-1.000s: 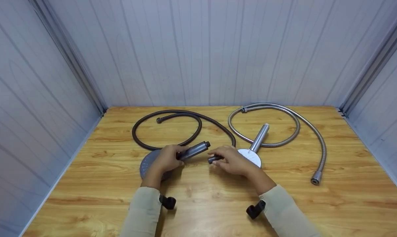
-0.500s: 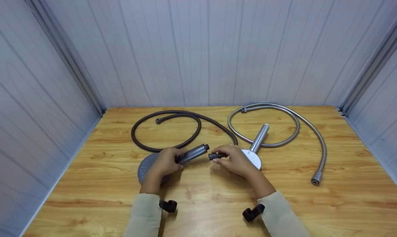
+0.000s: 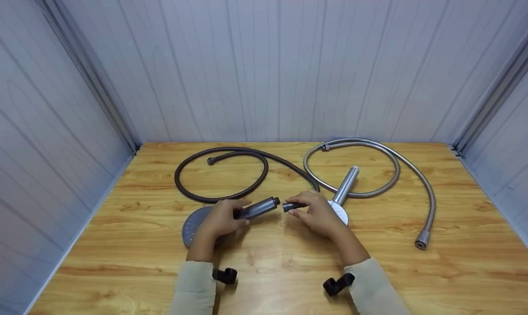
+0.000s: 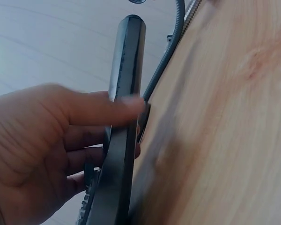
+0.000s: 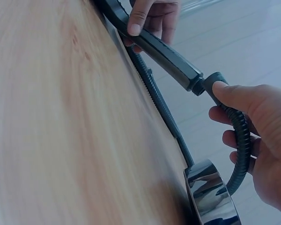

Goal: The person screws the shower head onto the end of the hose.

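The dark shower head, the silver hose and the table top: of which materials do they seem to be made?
Dark shower head: dark grey with a soft sheen; coated metal or plastic, the look leaves it open.
Silver hose: probably metal, judging by its shiny, finely ribbed surface.
Table top: wood or wood-look laminate, with yellow-brown grain and a slight gloss.

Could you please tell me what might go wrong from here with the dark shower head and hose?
The right hand holds the hose end slightly apart from the threaded tip of the dark shower head; they could meet crooked and cross-thread.

The dark hose curves tightly beside that hand, so it might pull the end off line.

The silver shower head lies close by and could get knocked.
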A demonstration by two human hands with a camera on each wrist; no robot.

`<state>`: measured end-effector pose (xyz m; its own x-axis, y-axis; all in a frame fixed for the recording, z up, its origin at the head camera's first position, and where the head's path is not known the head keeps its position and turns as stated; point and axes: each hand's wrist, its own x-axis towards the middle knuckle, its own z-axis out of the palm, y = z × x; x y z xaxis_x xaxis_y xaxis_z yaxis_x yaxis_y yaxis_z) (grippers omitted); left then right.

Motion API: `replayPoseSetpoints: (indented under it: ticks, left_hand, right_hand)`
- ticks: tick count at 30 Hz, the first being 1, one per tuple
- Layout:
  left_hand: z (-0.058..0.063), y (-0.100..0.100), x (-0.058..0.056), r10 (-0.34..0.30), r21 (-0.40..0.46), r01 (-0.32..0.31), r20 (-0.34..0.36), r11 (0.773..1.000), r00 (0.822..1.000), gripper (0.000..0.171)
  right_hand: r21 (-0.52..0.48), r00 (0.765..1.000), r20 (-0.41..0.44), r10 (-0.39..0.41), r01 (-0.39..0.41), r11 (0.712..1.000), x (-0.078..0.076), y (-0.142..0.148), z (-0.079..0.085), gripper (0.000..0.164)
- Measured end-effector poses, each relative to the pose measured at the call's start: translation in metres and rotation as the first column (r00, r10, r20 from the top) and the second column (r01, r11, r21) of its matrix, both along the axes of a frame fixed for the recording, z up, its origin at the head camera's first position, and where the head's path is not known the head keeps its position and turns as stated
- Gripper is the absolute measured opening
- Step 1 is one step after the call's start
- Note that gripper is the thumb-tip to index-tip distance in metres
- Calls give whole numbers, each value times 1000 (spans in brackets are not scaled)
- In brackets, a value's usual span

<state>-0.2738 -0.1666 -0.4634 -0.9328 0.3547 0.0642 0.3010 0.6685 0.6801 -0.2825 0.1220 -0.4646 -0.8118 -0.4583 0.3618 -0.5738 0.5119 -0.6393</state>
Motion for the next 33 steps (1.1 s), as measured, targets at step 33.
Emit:
replayPoseSetpoints:
  ticks: [33]
  left_hand:
    - [14,9,7,-109,-49,106,-73,993,991,47]
  right_hand:
    - [-20,1000,-20,17,-17,1000,1,9,9,22]
